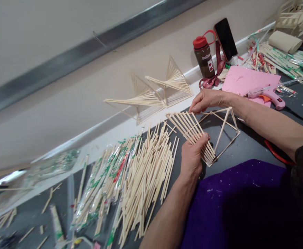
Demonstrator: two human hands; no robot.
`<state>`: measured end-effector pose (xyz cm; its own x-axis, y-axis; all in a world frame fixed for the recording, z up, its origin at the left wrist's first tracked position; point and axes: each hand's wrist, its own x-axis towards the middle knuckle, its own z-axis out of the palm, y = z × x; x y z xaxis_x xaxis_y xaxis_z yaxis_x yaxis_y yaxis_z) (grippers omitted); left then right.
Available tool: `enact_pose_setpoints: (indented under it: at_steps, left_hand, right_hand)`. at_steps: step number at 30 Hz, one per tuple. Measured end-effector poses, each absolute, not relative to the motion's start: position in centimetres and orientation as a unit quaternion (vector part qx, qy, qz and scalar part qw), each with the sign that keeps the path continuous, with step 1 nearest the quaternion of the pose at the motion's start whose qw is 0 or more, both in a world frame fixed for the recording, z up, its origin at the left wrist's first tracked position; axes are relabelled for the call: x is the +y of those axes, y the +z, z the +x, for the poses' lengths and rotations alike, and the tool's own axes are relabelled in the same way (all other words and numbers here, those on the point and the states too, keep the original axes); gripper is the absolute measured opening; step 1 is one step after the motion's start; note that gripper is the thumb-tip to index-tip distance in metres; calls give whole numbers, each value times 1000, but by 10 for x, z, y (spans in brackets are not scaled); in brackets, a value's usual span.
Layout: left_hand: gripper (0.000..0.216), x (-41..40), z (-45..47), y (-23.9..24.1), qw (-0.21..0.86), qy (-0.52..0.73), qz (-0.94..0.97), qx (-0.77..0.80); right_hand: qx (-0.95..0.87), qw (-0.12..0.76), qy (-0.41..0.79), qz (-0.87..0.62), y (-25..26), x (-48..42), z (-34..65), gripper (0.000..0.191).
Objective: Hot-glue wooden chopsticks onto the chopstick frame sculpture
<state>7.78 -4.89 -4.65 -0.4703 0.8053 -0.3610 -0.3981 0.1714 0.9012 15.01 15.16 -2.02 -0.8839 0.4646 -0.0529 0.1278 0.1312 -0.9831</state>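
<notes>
My left hand (195, 152) is closed around the lower part of a chopstick frame (225, 129), its thumb lying over a row of slats. Those wooden chopsticks (190, 126) are set side by side in a fan across one section, while the section to the right is bare edges meeting at a raised peak. My right hand (205, 100) is pinched at the frame's far bar, near the upper ends of the slats; what lies between its fingertips is mostly hidden. A large pile of loose chopsticks (148, 173) lies left of my left hand.
Against the wall leans a similar frame with fanned slats (141, 101). A red-capped bottle (204, 58) and a phone (226, 39) stand behind my right hand. A pink glue gun (267, 93) rests on a pink sheet (245, 79). Wrapped chopsticks (99, 183) lie at left.
</notes>
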Motion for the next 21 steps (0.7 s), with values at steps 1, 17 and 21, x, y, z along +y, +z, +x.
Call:
enact_pose_setpoints:
  at_steps: [1,17,21]
  left_hand:
    - [27,-49,78,-46,485,620,171,593]
    - [31,-48,78,-42,473,621,162,604]
    - [29,-48,78,-43,471,617,170,607]
  right_hand:
    - [-740,135,627,-201,-21,151,150,4]
    - [-759,153,601,-196,-15,142,149,10]
    - [-766,155,593,-194,-15,141,150,8]
